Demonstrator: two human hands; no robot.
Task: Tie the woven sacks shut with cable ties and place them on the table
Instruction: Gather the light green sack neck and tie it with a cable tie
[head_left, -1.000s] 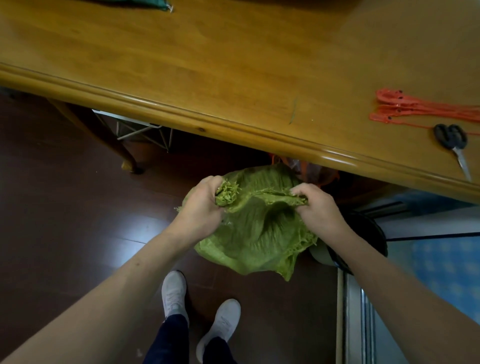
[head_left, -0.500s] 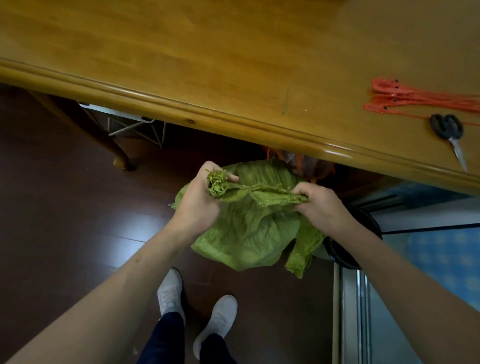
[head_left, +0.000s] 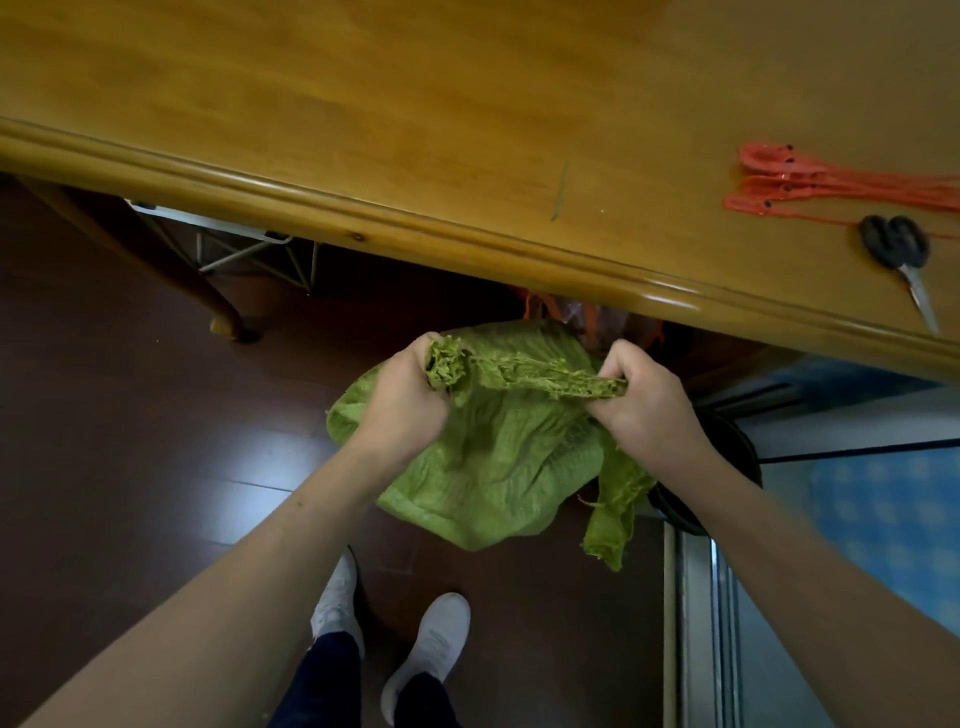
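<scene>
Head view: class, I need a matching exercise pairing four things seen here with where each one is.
1 green woven sack
2 orange-red plastic cable ties
3 black-handled metal scissors
4 white shoes

A on the dark floor
B bundled on the wooden table
C held by left hand and right hand
D on the table, blades toward its near edge

Pairs: 1-C, 2-B, 3-D, 4-A

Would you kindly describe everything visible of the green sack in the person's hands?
The green sack looks like coarse woven plastic, crinkled and frayed at the mouth. The mouth is gathered into a band between the hands: the left hand grips one bunched end, the right hand pinches the other. The body hangs below, over the floor; a loose strip dangles on the right. No tie shows.
</scene>
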